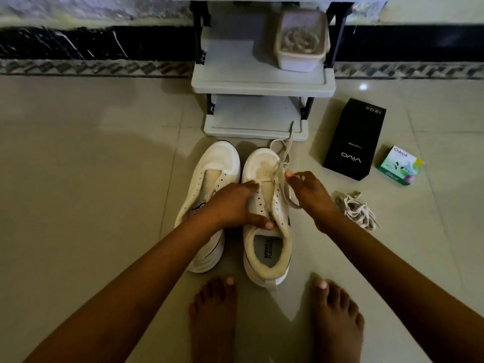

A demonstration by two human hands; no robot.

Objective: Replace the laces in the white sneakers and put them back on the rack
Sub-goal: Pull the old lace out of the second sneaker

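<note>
two white sneakers (214, 158) side by side under the hands. left hand (233, 203) gripping the right-hand sneaker (262, 163) across its tongue. right hand (309, 192) just beside, pinching its cream lace (281, 150). loose lace bundle (353, 208) right of that hand; shoe rack (262, 83) beyond the fingertips.

You will read "vivo" and "120W" on the black box (352, 142), "Odonil" on the small green-and-white carton (400, 165) just beside it, and "SPEED" above a less distinct line, apparently "FLEXIBLE", on the insole (267, 248) of the right-hand sneaker (262, 158).
</note>
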